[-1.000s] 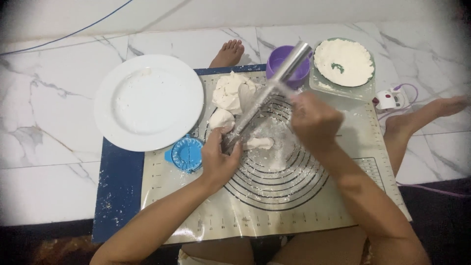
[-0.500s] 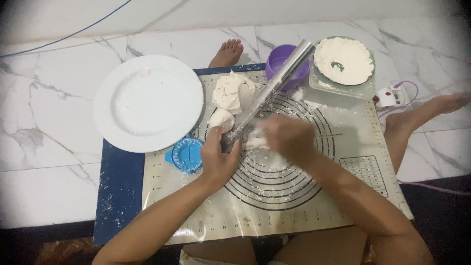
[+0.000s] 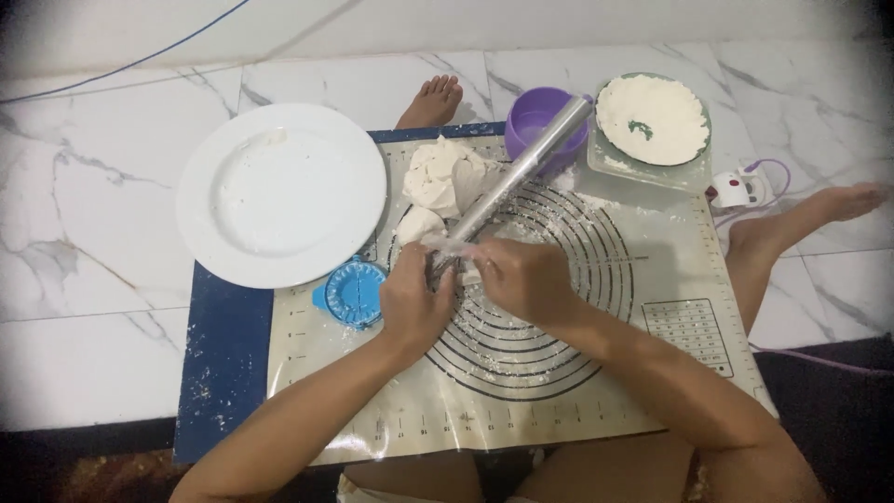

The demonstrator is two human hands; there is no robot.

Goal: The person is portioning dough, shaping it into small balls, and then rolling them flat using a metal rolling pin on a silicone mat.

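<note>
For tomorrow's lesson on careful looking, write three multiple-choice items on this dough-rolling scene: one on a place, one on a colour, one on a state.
1. Where does the white plate lie?
A. to the left of the baking mat
B. on the person's lap
C. on top of the purple cup

2. What colour is the round dumpling press by the left hand?
A. red
B. blue
C. yellow

3. How is the rolling pin placed?
A. flat on the floor, untouched
C. upright in the flour dish
B. slanted, its near end between both hands, its far end at the purple cup

Answers: 1 A, the plate sits left of the mat, partly on the marble floor. 2 B, the press is clearly blue. 3 B, the left hand and right hand meet at the near end, and the far end reaches the cup.
</note>
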